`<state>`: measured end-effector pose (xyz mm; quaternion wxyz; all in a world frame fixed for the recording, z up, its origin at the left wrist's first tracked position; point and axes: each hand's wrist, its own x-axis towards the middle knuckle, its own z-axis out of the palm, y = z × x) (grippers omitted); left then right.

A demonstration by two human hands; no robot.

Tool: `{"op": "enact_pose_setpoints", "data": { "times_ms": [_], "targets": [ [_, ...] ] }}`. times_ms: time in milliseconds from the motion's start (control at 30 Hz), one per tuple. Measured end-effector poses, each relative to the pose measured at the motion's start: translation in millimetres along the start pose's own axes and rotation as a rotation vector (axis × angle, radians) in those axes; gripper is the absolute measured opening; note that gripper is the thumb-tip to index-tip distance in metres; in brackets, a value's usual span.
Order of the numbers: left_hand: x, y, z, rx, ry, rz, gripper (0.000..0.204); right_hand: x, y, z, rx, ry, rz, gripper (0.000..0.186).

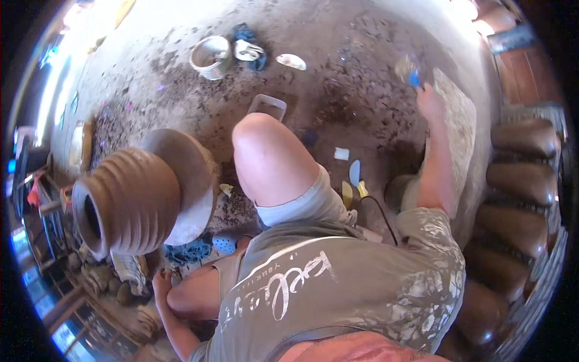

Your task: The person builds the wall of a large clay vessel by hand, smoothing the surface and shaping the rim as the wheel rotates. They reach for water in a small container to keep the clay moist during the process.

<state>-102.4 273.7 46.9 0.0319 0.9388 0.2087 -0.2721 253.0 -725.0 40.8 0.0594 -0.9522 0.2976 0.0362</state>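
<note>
At the far right, my right hand is closed on a brush with a blue part by my fingers; its tan head is blurred. The arm is stretched forward over a long pale slab. Low on the left, my left hand is beside my bent left knee; its fingers are too small and partly hidden to read. Left of my legs, a large brown clay pot with ridged walls and a dark round mouth stands on a round wheel. Neither hand touches the pot.
Ahead stand a clay-smeared bucket and dark cloths. A shallow tray lies past my right knee. Flat tools, including a pale blue scraper, lie near a dark cord. Several brown pots line the right side.
</note>
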Motion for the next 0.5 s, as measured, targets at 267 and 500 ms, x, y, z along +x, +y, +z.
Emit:
{"op": "enact_pose_setpoints", "data": {
  "times_ms": [267, 500],
  "targets": [
    [73.6, 53.3, -49.3, 0.101, -0.261, 0.130, 0.055, -248.1, 249.2, 20.2, -0.412, -0.598, 0.400, 0.028],
    [52.6, 68.2, -16.0, -0.025, -0.203, 0.111, 0.064, -242.0, 232.4, 72.4, -0.268, -0.516, 0.342, 0.033]
  ]
}}
